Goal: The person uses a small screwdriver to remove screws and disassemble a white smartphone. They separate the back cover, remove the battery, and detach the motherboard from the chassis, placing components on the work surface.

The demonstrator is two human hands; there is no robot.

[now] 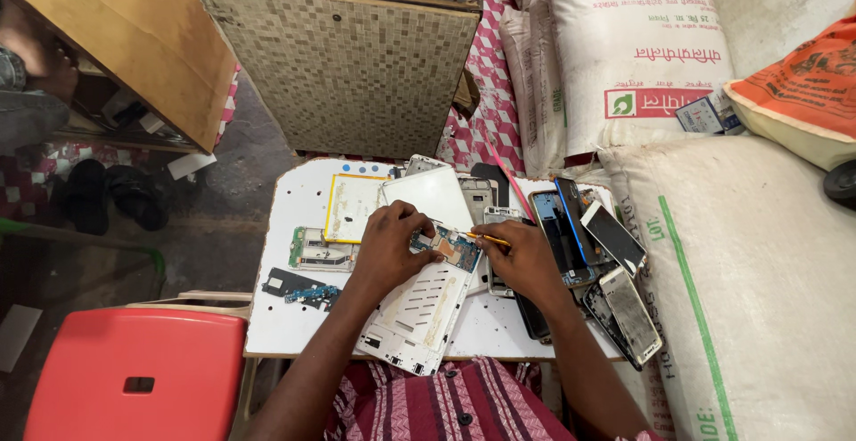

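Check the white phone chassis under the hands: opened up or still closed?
Opened up. The white phone chassis lies flat with its inner frame bare and a blue circuit board exposed at its top end.
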